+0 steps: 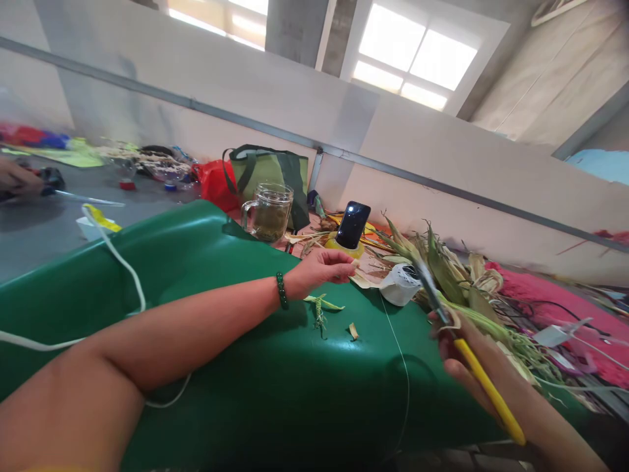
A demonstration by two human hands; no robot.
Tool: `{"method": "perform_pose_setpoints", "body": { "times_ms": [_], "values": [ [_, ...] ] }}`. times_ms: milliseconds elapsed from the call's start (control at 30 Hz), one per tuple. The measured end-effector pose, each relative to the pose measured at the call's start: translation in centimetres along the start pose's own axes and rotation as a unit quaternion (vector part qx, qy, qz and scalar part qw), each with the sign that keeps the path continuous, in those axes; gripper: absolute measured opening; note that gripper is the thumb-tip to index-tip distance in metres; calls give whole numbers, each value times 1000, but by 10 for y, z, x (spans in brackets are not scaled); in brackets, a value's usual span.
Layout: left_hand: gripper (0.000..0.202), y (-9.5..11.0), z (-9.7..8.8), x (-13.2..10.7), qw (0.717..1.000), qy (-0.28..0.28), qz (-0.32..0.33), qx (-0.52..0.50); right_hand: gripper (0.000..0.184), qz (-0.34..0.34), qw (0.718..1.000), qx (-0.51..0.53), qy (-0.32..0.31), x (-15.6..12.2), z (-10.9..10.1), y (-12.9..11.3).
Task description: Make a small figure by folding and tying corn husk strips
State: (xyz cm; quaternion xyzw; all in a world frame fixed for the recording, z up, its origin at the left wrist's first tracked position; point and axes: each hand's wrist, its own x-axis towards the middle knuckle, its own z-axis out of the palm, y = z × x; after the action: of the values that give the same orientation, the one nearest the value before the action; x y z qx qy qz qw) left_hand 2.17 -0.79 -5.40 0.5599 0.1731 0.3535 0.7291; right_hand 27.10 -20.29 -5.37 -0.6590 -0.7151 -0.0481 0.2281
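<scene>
My left hand (327,267), with a green bead bracelet at the wrist, reaches over the green cover (221,406). Its thumb and fingers pinch a small pale piece (356,264), perhaps corn husk. My right hand (472,354) is closed around a yellow-handled tool (484,387) with a grey metal front end; blur hides its exact kind. Between the hands stands a white spool (400,285), from which a thin thread (400,354) runs down the cover. A green husk scrap (320,314) and a small tan scrap (353,331) lie below my left hand.
Corn husks (445,269) are heaped behind my right hand, beside pink material (535,301). Farther back are a phone (352,225) on a yellow stand, a glass mug (269,213) and a green bag (275,174). Another person's hand (19,178) shows at left. A white cable (122,262) crosses the cover.
</scene>
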Motion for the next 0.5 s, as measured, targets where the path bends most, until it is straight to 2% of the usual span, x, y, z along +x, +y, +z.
{"method": "perform_pose_setpoints", "body": {
  "times_ms": [100, 300, 500],
  "values": [
    [28, 1, 2, -3, 1000, -22, 7, 14, 61, 23, 999, -6, -45, 5, -2, -16],
    [20, 1, 3, -6, 996, -68, 6, 49, 61, 27, 996, -59, -55, 17, 4, -37],
    [17, 1, 5, -8, 998, -52, -28, 38, 56, 12, 996, -68, -54, 17, 10, -39]
  ]
}}
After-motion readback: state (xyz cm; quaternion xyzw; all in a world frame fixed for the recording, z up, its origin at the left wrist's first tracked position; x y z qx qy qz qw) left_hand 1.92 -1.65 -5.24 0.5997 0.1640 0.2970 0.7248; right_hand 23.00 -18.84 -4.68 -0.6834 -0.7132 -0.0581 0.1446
